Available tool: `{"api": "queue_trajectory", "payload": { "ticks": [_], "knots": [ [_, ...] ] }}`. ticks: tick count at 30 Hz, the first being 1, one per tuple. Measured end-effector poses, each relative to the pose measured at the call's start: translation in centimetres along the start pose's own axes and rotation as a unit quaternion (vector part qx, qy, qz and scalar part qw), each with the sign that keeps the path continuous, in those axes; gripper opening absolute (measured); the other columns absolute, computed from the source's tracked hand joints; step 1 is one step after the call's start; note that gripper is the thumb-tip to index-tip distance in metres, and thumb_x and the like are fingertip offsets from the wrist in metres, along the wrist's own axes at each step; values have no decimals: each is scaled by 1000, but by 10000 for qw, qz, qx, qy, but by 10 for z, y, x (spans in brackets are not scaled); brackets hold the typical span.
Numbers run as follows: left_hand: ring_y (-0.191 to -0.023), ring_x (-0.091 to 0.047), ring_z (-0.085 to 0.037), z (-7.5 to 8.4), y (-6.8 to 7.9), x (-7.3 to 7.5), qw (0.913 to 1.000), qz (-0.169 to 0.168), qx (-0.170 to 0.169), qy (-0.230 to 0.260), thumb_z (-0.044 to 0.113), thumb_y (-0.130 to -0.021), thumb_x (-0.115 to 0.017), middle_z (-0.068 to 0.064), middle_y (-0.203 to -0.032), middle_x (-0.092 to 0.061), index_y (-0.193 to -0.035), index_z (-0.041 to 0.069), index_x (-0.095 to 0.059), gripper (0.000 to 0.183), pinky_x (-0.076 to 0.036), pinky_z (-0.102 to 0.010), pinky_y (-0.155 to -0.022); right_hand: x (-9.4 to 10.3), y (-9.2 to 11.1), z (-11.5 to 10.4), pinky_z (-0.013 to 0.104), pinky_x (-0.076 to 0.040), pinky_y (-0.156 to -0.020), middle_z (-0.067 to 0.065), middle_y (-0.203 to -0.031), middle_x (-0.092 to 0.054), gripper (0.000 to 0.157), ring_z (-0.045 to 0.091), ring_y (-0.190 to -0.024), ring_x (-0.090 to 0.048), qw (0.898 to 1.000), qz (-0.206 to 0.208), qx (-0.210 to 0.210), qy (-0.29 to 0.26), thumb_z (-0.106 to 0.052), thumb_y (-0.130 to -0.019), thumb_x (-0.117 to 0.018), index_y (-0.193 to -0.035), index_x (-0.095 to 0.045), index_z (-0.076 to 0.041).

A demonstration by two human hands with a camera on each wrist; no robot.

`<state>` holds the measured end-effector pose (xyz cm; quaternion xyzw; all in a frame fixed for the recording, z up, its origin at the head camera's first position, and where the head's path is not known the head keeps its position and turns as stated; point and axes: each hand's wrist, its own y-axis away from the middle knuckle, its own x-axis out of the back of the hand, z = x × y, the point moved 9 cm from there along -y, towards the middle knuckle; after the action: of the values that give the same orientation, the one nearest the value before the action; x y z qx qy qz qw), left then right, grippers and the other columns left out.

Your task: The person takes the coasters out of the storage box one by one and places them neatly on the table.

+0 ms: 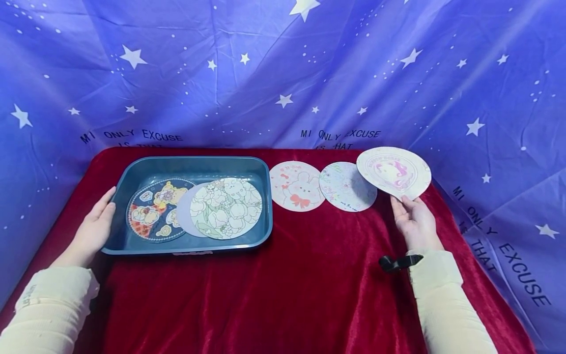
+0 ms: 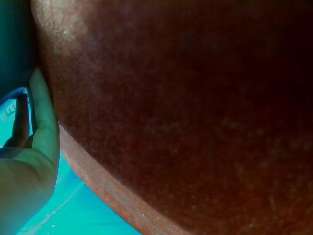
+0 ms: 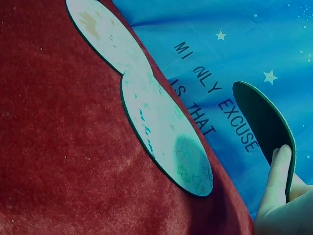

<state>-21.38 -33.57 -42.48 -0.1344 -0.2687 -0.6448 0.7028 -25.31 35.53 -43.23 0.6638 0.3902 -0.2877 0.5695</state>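
My right hand (image 1: 415, 221) pinches the near edge of a white round mouse pad (image 1: 393, 172) with a pink printed design. The pad is held tilted above the table, its dark underside showing in the right wrist view. My left hand (image 1: 93, 226) touches the outer left side of a teal tray (image 1: 132, 241) with fairly straight fingers. Inside the tray lie a dark blue pad with cartoon bears (image 1: 152, 211) and a green floral pad (image 1: 227, 209), which partly covers a plain lavender pad (image 1: 194, 221).
Right of the tray lie a rabbit pad (image 1: 296, 187) and a speckled white pad (image 1: 349, 187), edges meeting, on the red velvet cloth (image 1: 287, 295). A blue star-patterned curtain (image 1: 247, 83) hangs behind and around the table. A black strap (image 1: 400, 263) is on the right wrist.
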Motion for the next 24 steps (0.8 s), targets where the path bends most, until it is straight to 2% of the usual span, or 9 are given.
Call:
{"api": "queue_trajectory", "payload": {
  "ticks": [8, 21, 24],
  "knots": [
    [-145, -5, -57, 0, 0, 0, 10000, 18, -20, -2, 37, -108, -20, -34, -159, -4, -158, 16, -1, 58, -8, -77, -111, 7, -3, -2, 22, -37, -113, 2, -117, -68, 49, 4, -127, -53, 9997, 256, 53, 1, 10, -100, -41, -131, -58, -25],
    [-144, -5, -57, 1, 0, 0, 10000, 1, -37, 13, 37, -108, -20, -35, -159, -4, -158, 16, -1, 58, -8, -77, -111, 12, -12, -5, 22, -35, -114, -6, -130, -62, 53, 1, -132, -46, 9994, 337, 64, 18, 7, -102, -39, -137, -53, -29],
    [-144, -5, -57, 1, 0, 0, 10000, 20, -48, 13, 37, -108, -20, -35, -159, -4, -158, 16, -1, 58, -8, -76, -111, 15, -15, -5, 22, -36, -113, -4, -127, -64, 50, 2, -131, -48, 9993, 373, 49, 63, 7, -101, -40, -134, -55, -27]
  ]
}}
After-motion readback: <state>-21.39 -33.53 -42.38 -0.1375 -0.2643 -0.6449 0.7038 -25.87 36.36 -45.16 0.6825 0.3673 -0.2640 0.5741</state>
